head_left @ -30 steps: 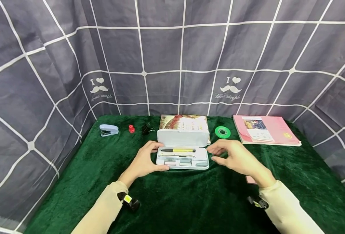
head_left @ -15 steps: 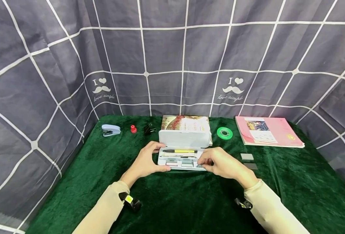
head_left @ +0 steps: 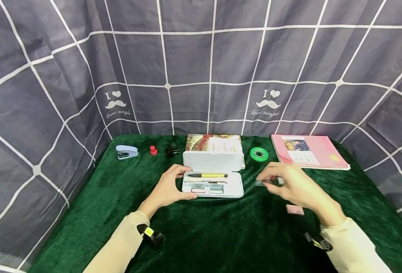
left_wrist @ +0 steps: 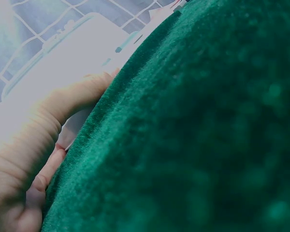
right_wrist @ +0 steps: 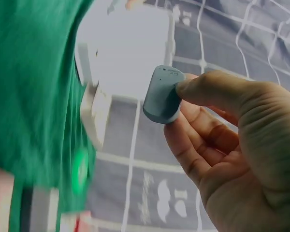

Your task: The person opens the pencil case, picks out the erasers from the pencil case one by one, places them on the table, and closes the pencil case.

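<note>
A white pencil case point(head_left: 235, 185) lies with its lid point(head_left: 212, 161) raised on the green cloth. Inside are a yellow-and-black pen point(head_left: 207, 175), a thinner slim item below it and small pieces along the front. My left hand point(head_left: 168, 185) grips the case's left end, thumb at the front edge and fingers at the back corner. To the right of the case, my right hand point(head_left: 294, 185) is raised over the cloth. Between thumb and fingers it pinches a small grey-blue rounded piece point(right_wrist: 162, 99), whose kind I cannot tell.
A pink block point(head_left: 294, 209) lies below the right hand; a pale block point(head_left: 280, 181) is partly hidden behind it. Along the back are a stapler point(head_left: 127, 151), red cap-like item point(head_left: 153, 150), binder clip point(head_left: 171, 150), book point(head_left: 214, 143), green tape roll point(head_left: 259, 154) and pink folder point(head_left: 311, 151).
My right hand reached into the case's right end, took the grey-blue piece out and moved right with it. The left hand has kept its grip on the case.
</note>
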Demonstrator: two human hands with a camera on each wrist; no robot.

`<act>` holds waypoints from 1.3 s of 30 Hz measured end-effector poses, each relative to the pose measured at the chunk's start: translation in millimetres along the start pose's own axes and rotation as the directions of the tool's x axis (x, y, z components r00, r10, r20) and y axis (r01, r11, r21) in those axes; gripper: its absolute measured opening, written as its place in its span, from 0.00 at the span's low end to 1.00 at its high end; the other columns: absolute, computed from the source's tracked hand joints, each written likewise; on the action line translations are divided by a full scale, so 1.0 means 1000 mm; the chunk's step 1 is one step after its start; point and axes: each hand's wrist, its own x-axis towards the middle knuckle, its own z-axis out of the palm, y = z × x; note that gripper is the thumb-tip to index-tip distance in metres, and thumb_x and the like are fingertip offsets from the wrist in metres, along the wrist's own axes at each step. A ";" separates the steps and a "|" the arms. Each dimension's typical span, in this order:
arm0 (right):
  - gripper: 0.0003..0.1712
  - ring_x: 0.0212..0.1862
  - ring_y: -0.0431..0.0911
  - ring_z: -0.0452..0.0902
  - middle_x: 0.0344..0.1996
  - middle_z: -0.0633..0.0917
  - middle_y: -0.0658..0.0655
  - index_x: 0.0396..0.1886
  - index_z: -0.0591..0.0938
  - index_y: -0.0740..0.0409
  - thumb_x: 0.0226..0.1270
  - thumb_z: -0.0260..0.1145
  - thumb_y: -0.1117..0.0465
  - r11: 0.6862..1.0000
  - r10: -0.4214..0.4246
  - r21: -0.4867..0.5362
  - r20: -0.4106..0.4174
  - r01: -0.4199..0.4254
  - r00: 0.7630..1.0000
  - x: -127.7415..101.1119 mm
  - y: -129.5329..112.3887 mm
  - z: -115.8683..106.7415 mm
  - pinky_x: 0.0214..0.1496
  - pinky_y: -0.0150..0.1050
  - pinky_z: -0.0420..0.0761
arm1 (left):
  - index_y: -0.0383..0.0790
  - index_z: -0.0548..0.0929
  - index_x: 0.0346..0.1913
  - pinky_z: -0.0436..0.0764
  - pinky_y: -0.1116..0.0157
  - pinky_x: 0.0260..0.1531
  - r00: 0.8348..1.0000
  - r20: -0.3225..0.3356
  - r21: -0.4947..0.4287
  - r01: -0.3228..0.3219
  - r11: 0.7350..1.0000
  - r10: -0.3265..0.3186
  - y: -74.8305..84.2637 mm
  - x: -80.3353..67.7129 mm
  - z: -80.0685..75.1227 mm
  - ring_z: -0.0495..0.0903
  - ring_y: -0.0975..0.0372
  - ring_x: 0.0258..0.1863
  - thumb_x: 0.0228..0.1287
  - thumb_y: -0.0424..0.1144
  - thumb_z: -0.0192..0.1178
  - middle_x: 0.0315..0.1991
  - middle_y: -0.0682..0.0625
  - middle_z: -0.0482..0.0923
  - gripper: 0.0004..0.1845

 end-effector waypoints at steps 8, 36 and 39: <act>0.33 0.37 0.33 0.78 0.37 0.86 0.35 0.45 0.91 0.37 0.50 0.86 0.79 0.996 0.074 -0.035 -0.064 -0.077 0.995 -0.077 0.005 -0.021 0.37 0.24 0.75 | 0.48 0.81 0.73 0.83 0.48 0.72 1.000 0.006 -0.004 -0.011 1.000 0.011 0.000 0.000 -0.001 0.83 0.50 0.68 0.51 0.54 0.91 0.70 0.52 0.76 0.47; 0.30 0.39 0.30 0.84 0.41 0.89 0.36 0.48 0.90 0.36 0.56 0.87 0.74 0.995 0.104 0.001 -0.035 -0.104 0.994 -0.074 -0.008 -0.003 0.40 0.24 0.82 | 0.47 0.82 0.72 0.83 0.45 0.72 1.000 0.002 -0.014 -0.013 1.000 0.013 -0.002 0.000 -0.001 0.84 0.48 0.68 0.49 0.53 0.92 0.69 0.51 0.77 0.47; 0.28 0.42 0.34 0.87 0.44 0.89 0.35 0.51 0.91 0.39 0.57 0.87 0.72 0.997 0.077 -0.011 -0.060 -0.078 0.995 -0.044 -0.012 0.001 0.44 0.25 0.85 | 0.47 0.81 0.73 0.83 0.45 0.71 1.000 0.000 -0.016 -0.017 1.000 0.017 -0.001 0.000 -0.001 0.84 0.48 0.68 0.50 0.53 0.92 0.69 0.50 0.77 0.47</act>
